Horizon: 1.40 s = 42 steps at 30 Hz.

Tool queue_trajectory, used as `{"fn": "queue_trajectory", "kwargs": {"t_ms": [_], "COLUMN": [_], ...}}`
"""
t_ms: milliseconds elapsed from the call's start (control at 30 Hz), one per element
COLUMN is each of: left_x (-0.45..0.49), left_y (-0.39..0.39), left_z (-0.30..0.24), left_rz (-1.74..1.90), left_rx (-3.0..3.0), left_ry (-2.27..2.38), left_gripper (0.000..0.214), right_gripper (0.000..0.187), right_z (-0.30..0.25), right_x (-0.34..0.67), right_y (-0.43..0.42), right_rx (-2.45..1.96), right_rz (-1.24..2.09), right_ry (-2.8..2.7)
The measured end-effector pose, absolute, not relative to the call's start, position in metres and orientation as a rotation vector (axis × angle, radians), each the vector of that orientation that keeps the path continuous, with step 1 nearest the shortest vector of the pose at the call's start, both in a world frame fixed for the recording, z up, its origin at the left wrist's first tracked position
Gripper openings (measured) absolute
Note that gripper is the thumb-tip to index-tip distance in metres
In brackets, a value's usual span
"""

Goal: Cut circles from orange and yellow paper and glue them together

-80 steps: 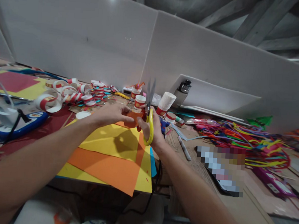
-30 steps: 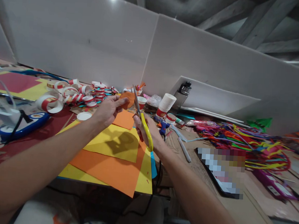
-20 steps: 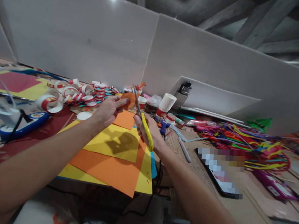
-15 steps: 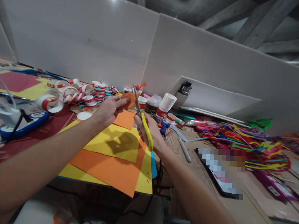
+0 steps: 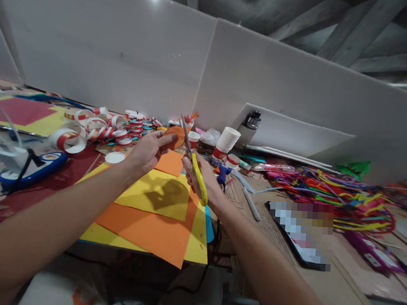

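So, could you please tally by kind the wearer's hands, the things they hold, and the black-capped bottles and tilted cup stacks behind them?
Hands: 2 (left hand, right hand)
Scissors: 1
Round orange piece: 1
Black-capped bottle: 1
Tilted cup stack: 1
Total: 6

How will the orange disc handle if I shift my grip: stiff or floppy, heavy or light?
The orange disc is probably fairly stiff: pinched at one side by the left hand, it shows no obvious droop. Looking flat and papery, it is likely light for its size, and could crease under a hard squeeze.
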<state>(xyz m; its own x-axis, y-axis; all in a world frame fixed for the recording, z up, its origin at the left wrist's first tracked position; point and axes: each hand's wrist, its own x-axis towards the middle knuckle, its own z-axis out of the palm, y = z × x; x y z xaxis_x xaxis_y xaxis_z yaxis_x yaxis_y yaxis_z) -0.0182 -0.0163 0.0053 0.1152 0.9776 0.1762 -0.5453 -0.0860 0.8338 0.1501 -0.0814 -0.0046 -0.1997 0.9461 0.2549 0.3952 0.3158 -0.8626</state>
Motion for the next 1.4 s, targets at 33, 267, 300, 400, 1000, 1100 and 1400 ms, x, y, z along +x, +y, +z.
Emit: {"fn": "queue_trajectory", "kwargs": {"t_ms": [33,267,300,400,1000,1100,1400], "left_x": [-0.018,-0.021,-0.021,-0.022,-0.042,-0.044,-0.053], "left_y": [-0.016,-0.014,-0.014,-0.014,-0.001,-0.002,0.003], "left_z": [0.005,0.006,0.007,0.009,0.011,0.013,0.015], "left_rz": [1.404,1.385,1.383,1.377,1.239,1.226,1.175], "left_rx": [0.942,0.955,0.956,0.952,1.105,1.098,1.142], "left_ry": [0.602,0.606,0.609,0.614,0.632,0.648,0.701], "left_gripper": [0.022,0.018,0.017,0.015,0.016,0.015,0.013], "right_gripper": [0.04,0.041,0.041,0.041,0.045,0.046,0.042], "right_z": [-0.004,-0.002,-0.001,0.001,0.012,0.013,0.013], "right_x": [0.15,0.151,0.151,0.151,0.157,0.157,0.158], "right_y": [-0.082,-0.082,-0.082,-0.083,-0.087,-0.087,-0.088], "right_rx": [-1.208,-1.209,-1.21,-1.214,-1.235,-1.225,-1.189], "right_rz": [0.837,0.833,0.836,0.822,0.724,0.685,0.728], "right_ry": [-1.76,-1.785,-1.785,-1.787,-1.9,-1.924,-1.956]}}
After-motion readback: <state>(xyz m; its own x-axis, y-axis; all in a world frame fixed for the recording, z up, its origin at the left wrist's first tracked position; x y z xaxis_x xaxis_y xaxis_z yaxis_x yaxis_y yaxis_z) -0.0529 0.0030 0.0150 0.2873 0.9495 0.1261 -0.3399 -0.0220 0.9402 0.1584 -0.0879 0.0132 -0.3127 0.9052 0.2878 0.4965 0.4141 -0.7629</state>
